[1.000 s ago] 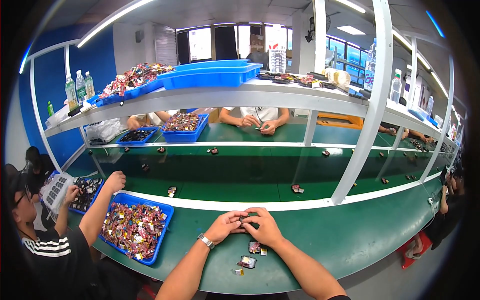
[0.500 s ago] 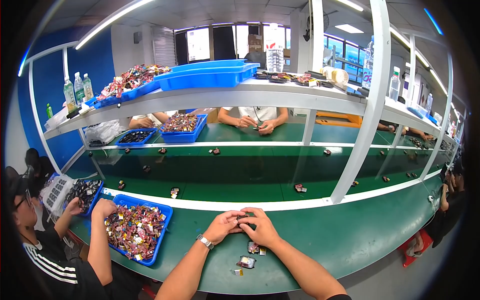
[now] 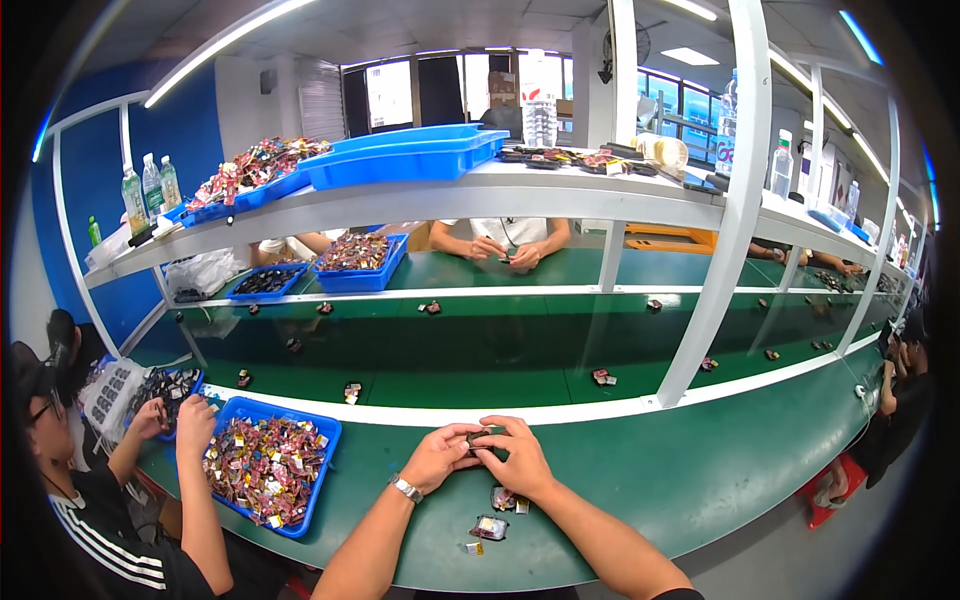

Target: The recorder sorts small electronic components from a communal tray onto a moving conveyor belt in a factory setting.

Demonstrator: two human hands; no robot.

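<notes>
Above the green bench, my left hand (image 3: 440, 458) and my right hand (image 3: 520, 458) meet with bent fingers around a small black part (image 3: 478, 438). Fingertips of both hands press on it and cover most of it, so its exact kind does not show. Just below my hands lies a small black-rimmed electronic unit (image 3: 503, 498) with reddish and white-yellow pieces. Nearer me is a second black-rimmed unit (image 3: 489, 527) with a silvery middle. A tiny white and yellow piece (image 3: 473, 548) rests beside it.
Left of me stands a blue tray (image 3: 328, 462) heaped with small reddish circuit pieces. A co-worker's hand (image 3: 196, 418) hovers by it. Beyond the bench's white edge rail (image 3: 400, 411), a green belt (image 3: 470, 350) carries scattered units. A white shelf post (image 3: 705, 290) rises to the right.
My fingers shift slightly around the black part, which stays in both hands. At left, the co-worker's hand lifts a little away from the tray. The whole view has turned slightly.
</notes>
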